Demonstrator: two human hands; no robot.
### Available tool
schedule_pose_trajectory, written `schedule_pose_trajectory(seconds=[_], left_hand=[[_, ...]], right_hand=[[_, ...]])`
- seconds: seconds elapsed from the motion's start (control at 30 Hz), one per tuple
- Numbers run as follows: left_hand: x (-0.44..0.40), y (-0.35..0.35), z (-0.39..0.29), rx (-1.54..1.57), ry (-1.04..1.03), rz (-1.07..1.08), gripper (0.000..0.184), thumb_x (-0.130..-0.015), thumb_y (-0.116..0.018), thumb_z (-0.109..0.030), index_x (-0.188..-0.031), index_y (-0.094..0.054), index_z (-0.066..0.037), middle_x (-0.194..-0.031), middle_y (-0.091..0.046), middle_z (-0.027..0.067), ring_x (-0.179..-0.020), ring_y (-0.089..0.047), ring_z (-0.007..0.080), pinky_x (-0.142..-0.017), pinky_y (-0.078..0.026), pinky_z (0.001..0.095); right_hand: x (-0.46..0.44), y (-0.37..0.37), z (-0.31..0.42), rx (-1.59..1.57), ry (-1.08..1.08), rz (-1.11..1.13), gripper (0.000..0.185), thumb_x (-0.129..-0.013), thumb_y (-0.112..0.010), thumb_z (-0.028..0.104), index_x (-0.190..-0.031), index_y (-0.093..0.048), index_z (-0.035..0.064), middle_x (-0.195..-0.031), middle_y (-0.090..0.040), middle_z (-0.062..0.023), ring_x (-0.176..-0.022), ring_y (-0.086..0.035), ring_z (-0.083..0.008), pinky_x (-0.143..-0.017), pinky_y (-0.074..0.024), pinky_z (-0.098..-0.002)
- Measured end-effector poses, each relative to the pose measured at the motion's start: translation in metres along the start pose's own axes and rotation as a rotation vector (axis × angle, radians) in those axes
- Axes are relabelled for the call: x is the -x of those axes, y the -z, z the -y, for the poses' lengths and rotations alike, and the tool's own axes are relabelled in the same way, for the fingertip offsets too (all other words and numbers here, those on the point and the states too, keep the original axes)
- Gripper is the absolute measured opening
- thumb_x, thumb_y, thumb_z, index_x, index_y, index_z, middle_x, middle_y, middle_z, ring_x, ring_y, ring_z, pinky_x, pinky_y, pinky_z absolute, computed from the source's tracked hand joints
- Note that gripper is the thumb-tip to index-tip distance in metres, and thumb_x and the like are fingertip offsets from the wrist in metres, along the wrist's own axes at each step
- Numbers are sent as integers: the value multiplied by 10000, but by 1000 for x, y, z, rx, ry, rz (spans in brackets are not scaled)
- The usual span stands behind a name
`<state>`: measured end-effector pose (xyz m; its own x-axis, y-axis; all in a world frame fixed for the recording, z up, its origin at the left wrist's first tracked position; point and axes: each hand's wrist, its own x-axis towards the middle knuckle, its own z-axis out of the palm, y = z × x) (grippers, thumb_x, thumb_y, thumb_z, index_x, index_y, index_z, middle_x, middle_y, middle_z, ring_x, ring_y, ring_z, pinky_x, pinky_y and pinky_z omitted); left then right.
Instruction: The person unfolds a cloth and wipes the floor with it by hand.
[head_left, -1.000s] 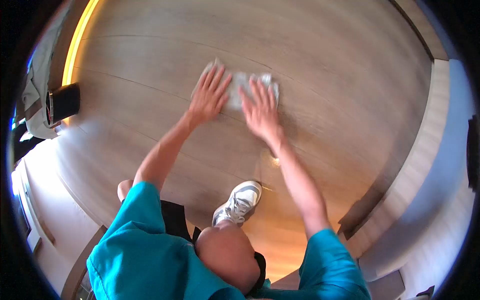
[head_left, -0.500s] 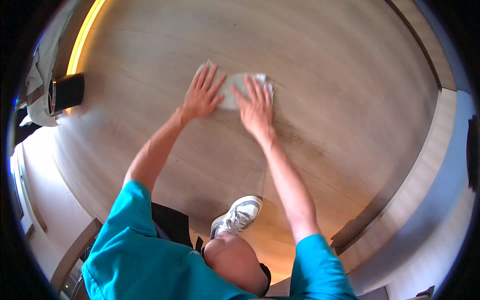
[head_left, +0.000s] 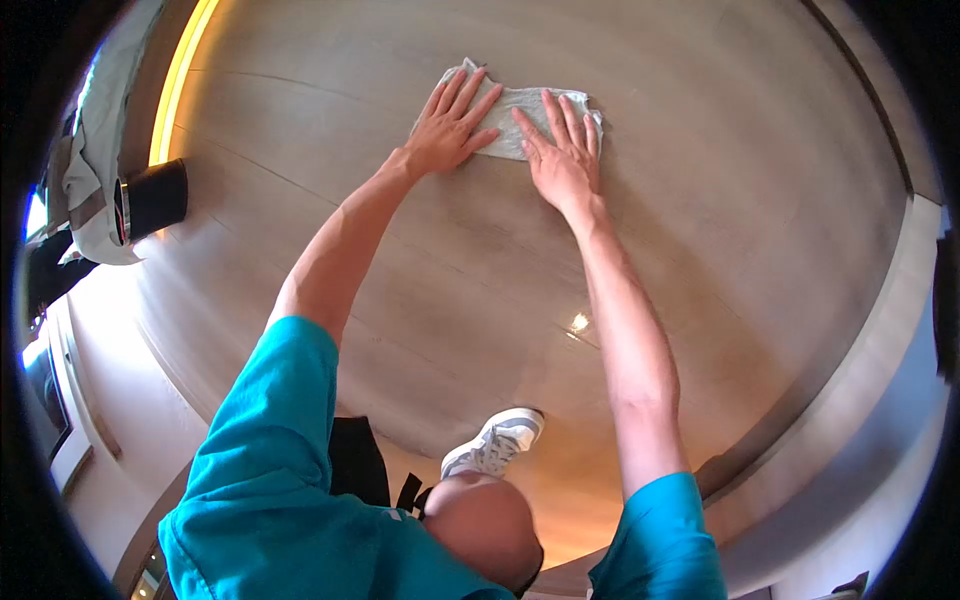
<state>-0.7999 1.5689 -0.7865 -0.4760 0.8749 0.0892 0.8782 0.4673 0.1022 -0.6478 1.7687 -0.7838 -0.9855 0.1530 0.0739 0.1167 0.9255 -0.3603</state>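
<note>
A pale grey-white cloth [head_left: 515, 145] lies spread flat on the wood-plank floor [head_left: 450, 270]. On its left end rests my left hand [head_left: 450, 128], palm down with the fingers spread. My right hand [head_left: 567, 150] presses the right part in the same way, its fingers stretched out and apart. Both arms reach far forward. The patch of floor under the cloth and palms is hidden.
Close to my body is a grey-and-white sneaker [head_left: 497, 440] on the floor. A black bin [head_left: 155, 198] stands at the left by a glowing yellow light strip [head_left: 183, 80]. A pale baseboard [head_left: 850, 340] curves along the right wall.
Both hands and the cloth have slid forward and somewhat to the right across the floor. My arms are stretched out further. The hands stay flat on the cloth.
</note>
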Motion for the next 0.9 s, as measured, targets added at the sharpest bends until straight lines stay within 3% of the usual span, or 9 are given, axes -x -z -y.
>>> schedule_pose_trajectory(seconds=[0.17,0.27,0.33,0.47,0.63,0.73,0.8,0.87,0.9], left_hand=[[-26,-8,26,-40,-132,-64,704,-1087,-386,-605,-1679,-277,-239,-1746,-214,108,-1612,-166,341,-1312,-122,491],[-70,-22,51,-63,-281,-171,684,-1082,-392,-601,-1662,-315,-246,-1729,-266,103,-1603,-198,346,-1305,-150,493],[-86,-28,53,-60,-302,-166,678,-1084,-390,-597,-1660,-318,-247,-1727,-274,96,-1601,-203,344,-1306,-150,488],[-9,-5,65,-17,-307,-52,681,-1080,-413,-557,-1660,-319,-212,-1732,-259,109,-1606,-191,343,-1312,-142,475],[239,67,58,12,-272,422,770,-1022,-567,-491,-1670,-294,-178,-1759,-160,129,-1622,-105,371,-1308,-129,540],[365,88,43,134,-289,608,751,-1001,-582,-460,-1656,-328,-195,-1741,-245,95,-1611,-173,367,-1314,-119,543],[335,61,58,154,-279,624,754,-983,-599,-449,-1649,-344,-206,-1734,-266,88,-1609,-183,363,-1315,-121,542],[282,69,65,250,-463,626,737,-968,-608,-423,-1638,-366,-235,-1720,-304,77,-1605,-206,352,-1319,-127,532],[261,57,77,172,-415,421,711,-991,-579,-432,-1643,-358,-251,-1727,-283,82,-1606,-202,337,-1320,-140,515]], right_hand=[[-10,-17,-2,75,-71,14,524,-1108,-422,467,-1617,-311,513,-1780,-98,17,-1635,-105,-241,-1318,-56,-500],[-33,-4,17,103,-322,246,569,-1100,-390,507,-1641,-214,522,-1786,-21,-10,-1641,-23,-267,-1312,-14,-526],[-33,-19,16,70,-359,161,558,-1096,-417,478,-1635,-271,504,-1785,-38,-42,-1640,-34,-292,-1304,-23,-560],[15,-49,59,26,-209,4,562,-1090,-461,433,-1636,-327,450,-1776,-100,-91,-1632,-80,-341,-1294,-45,-592],[153,-58,255,-141,-144,297,577,-1084,-482,431,-1643,-354,371,-1764,-165,-89,-1625,-126,-344,-1284,-76,-612],[229,-56,335,-237,-98,455,556,-1092,-463,428,-1636,-368,369,-1760,-179,-83,-1618,-154,-340,-1291,-83,-598],[204,-73,311,-265,-116,454,547,-1097,-451,421,-1635,-370,367,-1759,-185,-80,-1616,-162,-338,-1294,-85,-591],[178,-48,294,-148,-142,636,522,-1114,-412,420,-1632,-370,373,-1759,-186,-66,-1617,-164,-317,-1301,-85,-575],[153,-40,282,-97,-135,491,518,-1121,-395,424,-1635,-361,377,-1761,-178,-60,-1618,-162,-309,-1304,-82,-572]])
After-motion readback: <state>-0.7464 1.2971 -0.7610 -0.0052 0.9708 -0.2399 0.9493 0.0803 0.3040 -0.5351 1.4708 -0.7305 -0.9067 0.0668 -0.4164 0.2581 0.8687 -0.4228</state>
